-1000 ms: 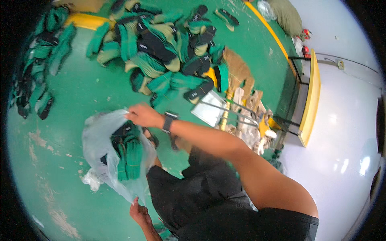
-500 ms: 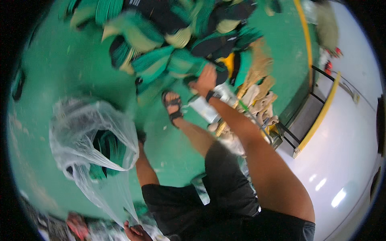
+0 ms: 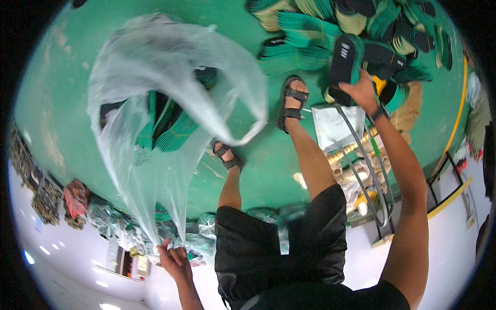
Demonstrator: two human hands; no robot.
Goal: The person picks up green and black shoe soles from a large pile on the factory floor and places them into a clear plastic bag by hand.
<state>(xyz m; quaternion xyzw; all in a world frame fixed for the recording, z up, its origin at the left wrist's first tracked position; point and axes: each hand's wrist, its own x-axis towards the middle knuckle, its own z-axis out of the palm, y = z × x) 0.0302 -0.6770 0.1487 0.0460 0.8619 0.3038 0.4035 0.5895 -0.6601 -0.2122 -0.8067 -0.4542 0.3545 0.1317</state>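
My left hand (image 3: 176,261) is closed on the gathered edge of a large clear plastic bag (image 3: 147,57), pulling it taut toward me. Inside the bag's wide mouth lie green and black shoe insoles (image 3: 178,129). At the far right, my right hand (image 3: 363,95) grips the near end of a stack of insoles (image 3: 345,57), black on top with green edges. Its fingers are partly hidden behind the stack. More banded bundles of insoles (image 3: 307,31), green, black and cream, are heaped on the floor around it.
Beside my right forearm are a metal tube frame (image 3: 380,199), a white flat package (image 3: 333,126) and a pile of beige pieces (image 3: 356,178). My sandalled feet (image 3: 293,101) stand between bag and heap. Filled plastic bags (image 3: 116,219) line the left near side.
My right hand has taken hold of a stack of insoles from the heap. The bag appears larger and farther up in view, its edge still in my left hand; the whole view has shifted.
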